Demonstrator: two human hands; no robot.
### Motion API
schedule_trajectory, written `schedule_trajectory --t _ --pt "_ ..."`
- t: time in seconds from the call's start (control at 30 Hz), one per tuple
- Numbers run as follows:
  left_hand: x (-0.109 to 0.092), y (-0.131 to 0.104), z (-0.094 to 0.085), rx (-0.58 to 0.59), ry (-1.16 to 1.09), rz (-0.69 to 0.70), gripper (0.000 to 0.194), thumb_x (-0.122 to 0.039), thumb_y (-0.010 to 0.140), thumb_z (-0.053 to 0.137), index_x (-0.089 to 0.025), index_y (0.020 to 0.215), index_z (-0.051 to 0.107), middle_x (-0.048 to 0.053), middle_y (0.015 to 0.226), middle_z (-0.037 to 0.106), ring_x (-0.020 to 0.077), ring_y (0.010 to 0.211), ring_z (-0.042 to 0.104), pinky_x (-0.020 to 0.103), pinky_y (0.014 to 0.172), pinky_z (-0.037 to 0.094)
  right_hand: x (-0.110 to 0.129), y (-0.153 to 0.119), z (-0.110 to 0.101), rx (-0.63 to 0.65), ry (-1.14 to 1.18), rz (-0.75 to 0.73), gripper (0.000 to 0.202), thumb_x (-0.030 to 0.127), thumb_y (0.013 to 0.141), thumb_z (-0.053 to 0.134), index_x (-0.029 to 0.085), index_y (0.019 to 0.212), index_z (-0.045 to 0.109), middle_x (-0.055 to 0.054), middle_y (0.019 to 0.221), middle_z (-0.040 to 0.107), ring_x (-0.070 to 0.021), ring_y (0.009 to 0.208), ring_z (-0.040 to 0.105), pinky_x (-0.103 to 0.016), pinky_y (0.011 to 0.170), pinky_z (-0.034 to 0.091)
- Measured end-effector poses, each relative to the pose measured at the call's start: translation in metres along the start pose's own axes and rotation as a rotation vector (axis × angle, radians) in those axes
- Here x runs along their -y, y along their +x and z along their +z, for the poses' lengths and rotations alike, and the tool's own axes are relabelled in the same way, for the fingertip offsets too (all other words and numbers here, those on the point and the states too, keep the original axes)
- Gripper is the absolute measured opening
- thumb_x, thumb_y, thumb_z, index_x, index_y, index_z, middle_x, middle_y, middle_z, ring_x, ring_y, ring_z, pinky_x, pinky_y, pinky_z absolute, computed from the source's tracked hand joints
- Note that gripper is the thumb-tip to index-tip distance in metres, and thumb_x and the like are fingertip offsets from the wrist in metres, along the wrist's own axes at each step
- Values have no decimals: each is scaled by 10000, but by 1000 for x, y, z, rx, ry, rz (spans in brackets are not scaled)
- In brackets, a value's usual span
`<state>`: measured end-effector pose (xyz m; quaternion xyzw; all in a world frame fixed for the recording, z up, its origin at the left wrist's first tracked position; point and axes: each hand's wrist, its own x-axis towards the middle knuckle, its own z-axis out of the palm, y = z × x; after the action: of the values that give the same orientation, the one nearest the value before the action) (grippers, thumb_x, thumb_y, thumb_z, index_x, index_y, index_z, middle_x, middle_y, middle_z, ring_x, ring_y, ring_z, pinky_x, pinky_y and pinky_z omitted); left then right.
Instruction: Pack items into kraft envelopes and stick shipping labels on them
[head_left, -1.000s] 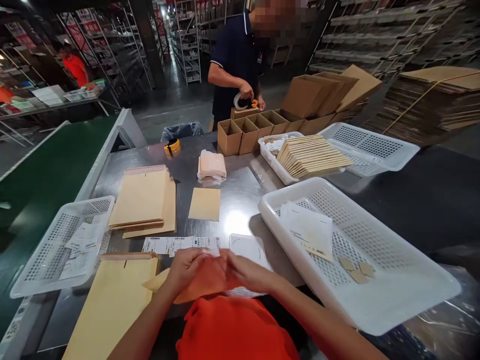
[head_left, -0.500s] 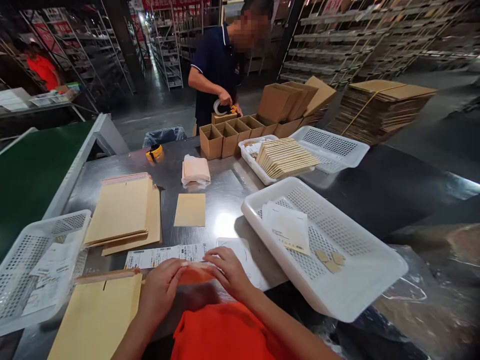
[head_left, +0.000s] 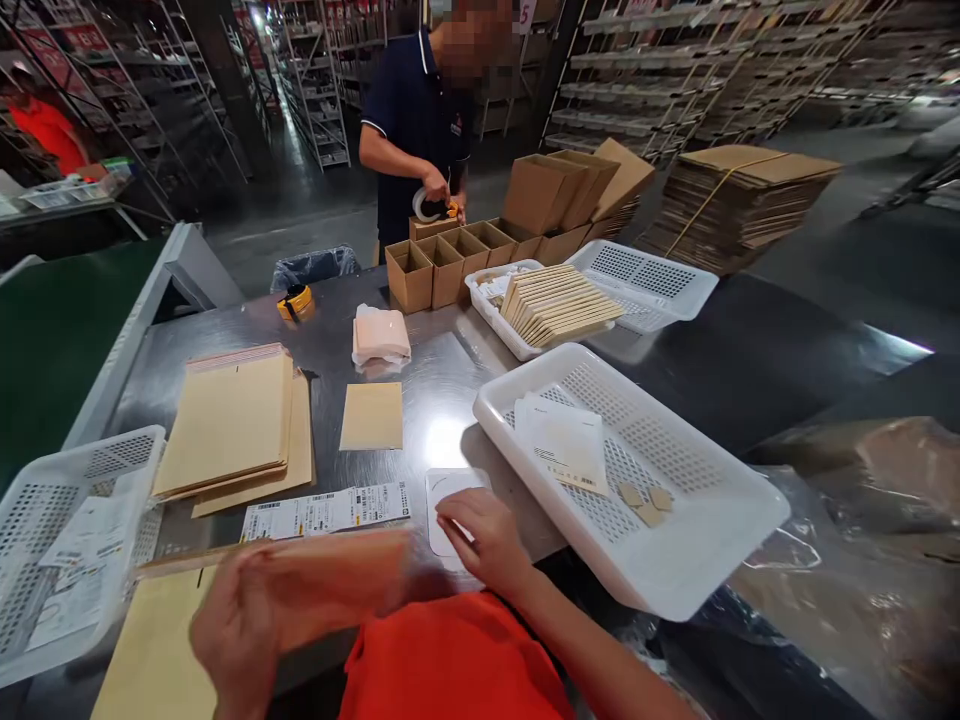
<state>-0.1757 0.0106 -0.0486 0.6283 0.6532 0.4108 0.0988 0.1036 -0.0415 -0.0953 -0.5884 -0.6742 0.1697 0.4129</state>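
Note:
A thin pinkish-orange sheet or bag [head_left: 337,575], blurred, extends sideways from my left hand [head_left: 240,620], whose fingers are closed on its left end. Just right of the sheet's far end is my right hand [head_left: 480,535], fingers drawn together over a white square packet [head_left: 442,490] on the metal table. Whether it grips the packet is hidden. Printed labels [head_left: 326,512] lie beyond the sheet. Farther back are a small tan square [head_left: 372,416] and a stack of pink sheets [head_left: 381,335]. Large padded envelopes [head_left: 225,420] are piled at the left.
A white basket [head_left: 705,530] with packets stands at the right, another [head_left: 97,640] at the left. Behind are small cardboard boxes [head_left: 409,280], a basket of upright envelopes [head_left: 559,305] and a yellow tape roll [head_left: 295,302]. Across the table, a person [head_left: 420,130] holds a tape dispenser.
My left hand has moved left with the pinkish-orange sheet, now spread wider. My right hand has come off the sheet and moved right onto the white packet. The view has shifted slightly.

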Motion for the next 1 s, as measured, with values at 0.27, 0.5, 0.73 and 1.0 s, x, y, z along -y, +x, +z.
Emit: schedule_trajectory --t 0.27,0.5,0.73,1.0 --pt "35 17 42 258 42 -1 298 -386 886 416 -210 865 655 38 847 740 188 803 669 274 711 494 -14 -13 79 303 667 487 646 338 716 710 209 1296 456 -25 898 689 -167 735 646 -302 680 518" --pt "172 -10 91 620 331 84 640 -463 863 331 -26 1320 431 255 1267 601 361 1159 577 515 967 448 -76 -36 22 -30 170 578 312 324 862 496 196 1132 587 -43 864 711 -179 743 649 -313 703 508" --pt "182 -60 111 624 216 120 493 -455 824 320 -105 1049 584 249 1250 565 399 1354 373 568 1099 336 -157 -39 -143 -250 -538 1134 345 251 888 468 174 1206 578 -108 1149 676 -239 1041 627 -343 890 466" --pt "46 -112 216 946 92 -171 405 -436 774 444 -118 969 604 182 1009 677 282 953 660 399 876 518 -233 -36 -130 -157 -512 1422 593 468 742 678 70 1167 565 -232 1150 637 -335 1041 618 -379 778 491"
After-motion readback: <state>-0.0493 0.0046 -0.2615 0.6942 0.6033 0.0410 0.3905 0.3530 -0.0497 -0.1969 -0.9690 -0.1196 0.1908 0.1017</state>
